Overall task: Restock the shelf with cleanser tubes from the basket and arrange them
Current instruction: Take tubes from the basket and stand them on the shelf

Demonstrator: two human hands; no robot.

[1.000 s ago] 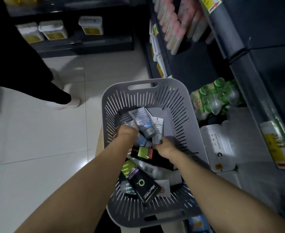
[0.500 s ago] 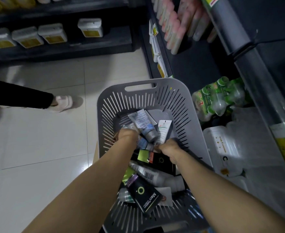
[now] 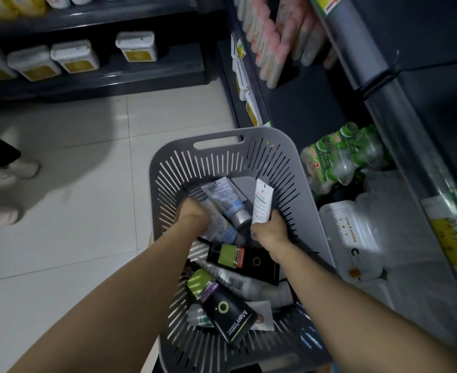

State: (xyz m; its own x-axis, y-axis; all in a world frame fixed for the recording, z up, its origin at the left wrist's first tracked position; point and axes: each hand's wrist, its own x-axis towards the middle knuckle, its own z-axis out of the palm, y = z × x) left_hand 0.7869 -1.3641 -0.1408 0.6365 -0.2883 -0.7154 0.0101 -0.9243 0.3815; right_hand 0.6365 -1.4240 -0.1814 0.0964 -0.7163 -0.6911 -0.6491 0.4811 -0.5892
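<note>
Head view, looking down into a shop aisle.

At 9 o'clock, on the pale tiled floor (image 3: 87,184), a second person's shoes (image 3: 20,169). At 10 o'clock, white tubs (image 3: 75,56) with yellow labels in a row on a dark rack (image 3: 141,82).

Lower centre, toward 6 o'clock, a grey slotted basket (image 3: 222,154) holding the cleanser tubes, which lie loose and overlapping. The left hand (image 3: 192,216) is knuckles-up over a pale blue-and-white tube (image 3: 222,228) at the basket's 10 o'clock; its fingers are hidden beneath the hand, so a hold cannot be told. Just beside it at 12 o'clock lies a silver-capped tube (image 3: 228,201), tilted. Toward 6 o'clock: a black tube with green cap (image 3: 244,261), a white barcoded tube (image 3: 244,285) and a black tube marked "Men" (image 3: 228,317).

The right hand (image 3: 269,231) grips the lower end of a white tube (image 3: 261,201), held nearly upright above the pile at the basket's 2 o'clock.

Right of the basket, the shelf (image 3: 302,109): pink tubes (image 3: 270,44) at 1 o'clock, a wrapped pack of green bottles (image 3: 340,157) at 3 o'clock, white packs (image 3: 352,235) at 4 o'clock.
</note>
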